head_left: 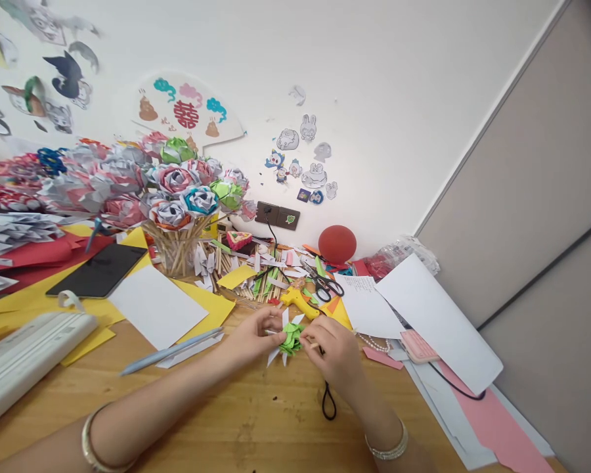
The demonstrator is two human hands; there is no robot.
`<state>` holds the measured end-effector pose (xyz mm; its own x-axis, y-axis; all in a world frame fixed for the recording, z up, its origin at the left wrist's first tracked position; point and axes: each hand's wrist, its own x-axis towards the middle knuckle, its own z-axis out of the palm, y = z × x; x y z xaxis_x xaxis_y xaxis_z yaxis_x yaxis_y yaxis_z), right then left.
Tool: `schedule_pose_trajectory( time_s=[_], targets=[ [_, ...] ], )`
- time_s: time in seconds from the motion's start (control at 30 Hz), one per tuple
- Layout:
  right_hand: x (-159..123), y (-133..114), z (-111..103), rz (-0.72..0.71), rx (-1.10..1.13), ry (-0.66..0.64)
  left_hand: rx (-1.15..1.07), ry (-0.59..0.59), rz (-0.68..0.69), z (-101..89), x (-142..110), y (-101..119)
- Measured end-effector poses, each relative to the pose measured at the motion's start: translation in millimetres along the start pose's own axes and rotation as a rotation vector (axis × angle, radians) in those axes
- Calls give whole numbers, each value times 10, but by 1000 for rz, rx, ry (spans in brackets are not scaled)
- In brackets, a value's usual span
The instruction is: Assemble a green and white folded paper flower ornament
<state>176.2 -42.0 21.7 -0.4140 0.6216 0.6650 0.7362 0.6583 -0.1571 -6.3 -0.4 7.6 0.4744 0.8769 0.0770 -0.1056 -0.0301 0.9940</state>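
Note:
A green paper flower (291, 339) with white strips sticking out around it is held over the wooden table between my hands. My left hand (256, 335) grips its left side, thumb toward the green petals. At the flower's right edge, the fingers of my right hand (332, 345) are pinched together on it. A small pale stick-like end shows by those fingers, too small to make out clearly. Just beyond the flower lies a yellow glue gun (300, 301), with black-handled scissors (325, 287) behind it. A black cord loop (329, 402) lies below my right hand.
Finished paper flowers on sticks (177, 190) stand in a clear holder (175, 253) at the back left. On the left lie a black tablet (98, 269), white paper (157, 307), a pen (172, 351) and a white device (34, 361). A red ball-shaped object (337, 244) sits near the wall.

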Motion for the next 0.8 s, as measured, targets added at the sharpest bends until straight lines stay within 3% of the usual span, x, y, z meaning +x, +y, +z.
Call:
schedule_pose_trajectory(
  time_s=[0.17, 0.57, 0.8],
  targets=[
    [-12, -3, -30, -110, -193, -41, 18, 66, -39, 10, -9, 13],
    [-12, -14, 40, -138, -293, 58, -17, 94, -32, 2, -2, 2],
    [-5, -24, 53, -142, -337, 33, -24, 123, -38, 4, 8, -35]
  ],
)
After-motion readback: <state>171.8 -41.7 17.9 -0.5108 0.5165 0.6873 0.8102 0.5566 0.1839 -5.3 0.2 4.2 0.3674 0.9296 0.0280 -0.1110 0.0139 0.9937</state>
